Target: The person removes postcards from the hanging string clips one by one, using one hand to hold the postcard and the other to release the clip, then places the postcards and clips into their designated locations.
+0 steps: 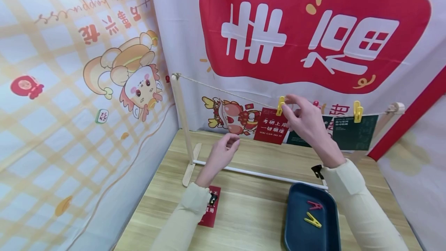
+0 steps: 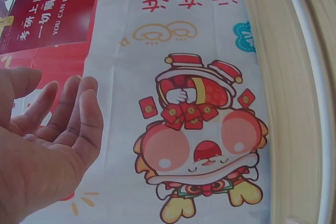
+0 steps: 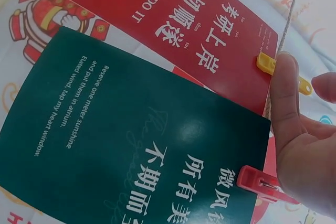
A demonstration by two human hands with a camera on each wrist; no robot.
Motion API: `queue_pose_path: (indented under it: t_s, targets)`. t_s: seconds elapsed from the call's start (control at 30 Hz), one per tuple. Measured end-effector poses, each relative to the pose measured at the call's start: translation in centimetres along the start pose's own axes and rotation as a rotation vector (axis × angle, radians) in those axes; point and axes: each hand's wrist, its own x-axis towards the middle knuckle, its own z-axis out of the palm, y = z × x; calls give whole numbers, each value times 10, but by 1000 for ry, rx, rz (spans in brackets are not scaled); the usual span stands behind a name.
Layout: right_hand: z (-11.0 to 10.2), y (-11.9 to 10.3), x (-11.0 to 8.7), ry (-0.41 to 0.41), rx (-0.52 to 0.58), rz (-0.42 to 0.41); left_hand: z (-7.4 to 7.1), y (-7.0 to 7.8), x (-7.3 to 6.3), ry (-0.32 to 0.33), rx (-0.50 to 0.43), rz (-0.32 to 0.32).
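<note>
A red card (image 1: 270, 127) hangs from the cord under a yellow clothespin (image 1: 280, 106). My right hand (image 1: 308, 121) is at that clothespin; in the right wrist view a finger overlaps the yellow clothespin (image 3: 266, 63) while the thumb (image 3: 326, 86) stands apart from its tail. Beside the red card hangs a dark green card (image 3: 121, 124) under a red clothespin (image 3: 257, 181). Lower and to the left, my left hand (image 1: 222, 152) is in the air below the cord, its fingers loosely bent around nothing; the left wrist view shows this hand (image 2: 52, 135) with its palm bare.
Farther right, another green card (image 1: 353, 133) hangs by a yellow clothespin (image 1: 357, 112). The cord runs between wooden posts (image 1: 184, 119), joined low down by a white rod (image 1: 258, 174). A blue tray (image 1: 290, 220) holds two clothespins. Another red card (image 1: 210, 216) lies under the left sleeve.
</note>
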Motion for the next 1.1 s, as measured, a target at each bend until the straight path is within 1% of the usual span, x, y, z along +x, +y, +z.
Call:
queue_pose_path:
  t_s: [0.1, 0.37, 0.57, 0.87, 1.0, 1.1]
  targets:
    - [1, -1, 2, -6, 0, 4, 3, 5, 2, 1, 3, 10]
    - [3, -3, 6, -20, -7, 2, 9, 18, 6, -22, -13, 19]
    - [3, -4, 8, -25, 2, 2, 14, 23, 10, -23, -20, 29]
    - [3, -4, 9, -16, 18, 10, 20, 27, 11, -59, -21, 14]
    - [3, -3, 10, -10, 10, 9, 23, 26, 12, -66, -25, 28]
    - [2, -2, 12, -16, 12, 10, 26, 25, 12, -65, -7, 43]
